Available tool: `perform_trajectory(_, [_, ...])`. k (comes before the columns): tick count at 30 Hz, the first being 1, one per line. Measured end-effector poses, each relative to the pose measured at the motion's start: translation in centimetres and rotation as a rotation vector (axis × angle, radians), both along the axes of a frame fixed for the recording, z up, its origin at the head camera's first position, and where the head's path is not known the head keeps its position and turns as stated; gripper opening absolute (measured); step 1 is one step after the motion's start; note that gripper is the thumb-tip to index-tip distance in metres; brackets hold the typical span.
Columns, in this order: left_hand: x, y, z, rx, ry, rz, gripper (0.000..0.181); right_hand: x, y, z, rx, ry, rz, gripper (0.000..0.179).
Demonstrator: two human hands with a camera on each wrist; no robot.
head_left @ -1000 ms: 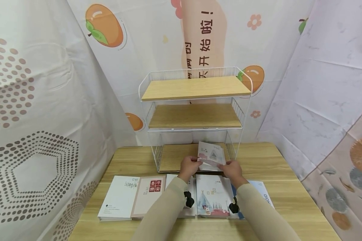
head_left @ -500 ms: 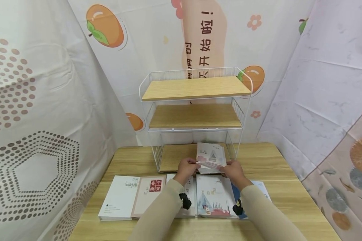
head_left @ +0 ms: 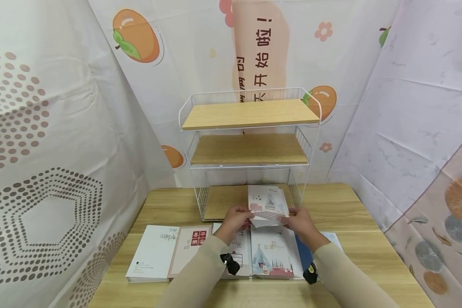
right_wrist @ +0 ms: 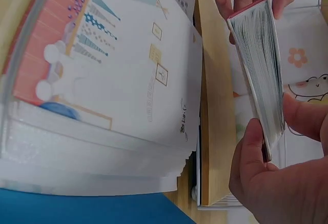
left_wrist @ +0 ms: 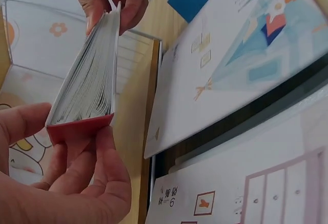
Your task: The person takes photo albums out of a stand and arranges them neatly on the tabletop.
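Both hands hold a small photo album [head_left: 268, 203] with a tent drawing on its pale cover, at the front of the rack's bottom shelf. Its near end overhangs the albums on the table. My left hand [head_left: 235, 220] grips the red spine side [left_wrist: 79, 129], thumb on one cover and fingers on the other. My right hand [head_left: 302, 223] pinches the opposite edge. Thick page edges [right_wrist: 259, 65] bulge between the covers in the right wrist view. Beneath lies a larger tent-cover album [head_left: 275, 254], with another white album [head_left: 238, 252] to its left.
A white wire rack with three wooden shelves [head_left: 250, 114] stands at the back of the wooden table [head_left: 331, 205]. A white album [head_left: 152, 252] and a beige one [head_left: 188, 248] lie at left; a blue one [head_left: 305, 252] lies partly under the right arm.
The small album has come toward me and slightly left, its near end now out past the bottom shelf's front edge. Both hands have kept their hold on it.
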State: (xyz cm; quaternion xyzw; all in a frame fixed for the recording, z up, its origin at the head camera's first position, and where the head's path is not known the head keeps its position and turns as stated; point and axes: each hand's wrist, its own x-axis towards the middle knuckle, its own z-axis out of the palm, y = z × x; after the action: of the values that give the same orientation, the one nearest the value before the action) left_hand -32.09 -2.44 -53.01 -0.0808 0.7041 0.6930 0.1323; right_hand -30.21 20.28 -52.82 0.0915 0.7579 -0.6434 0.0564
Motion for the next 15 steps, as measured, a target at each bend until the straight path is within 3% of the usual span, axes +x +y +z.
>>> perform_trajectory(9, [1.4,-0.7,0.3,-0.012,-0.010,-0.063,0.041,1.7,0.1,0.6,-0.033,0.044,0.020,0.054])
perform_trajectory(15, [2.1,-0.9,0.6,0.020,-0.041,-0.072,0.046,2.9,0.4,1.0,-0.027,0.047,0.041,0.057])
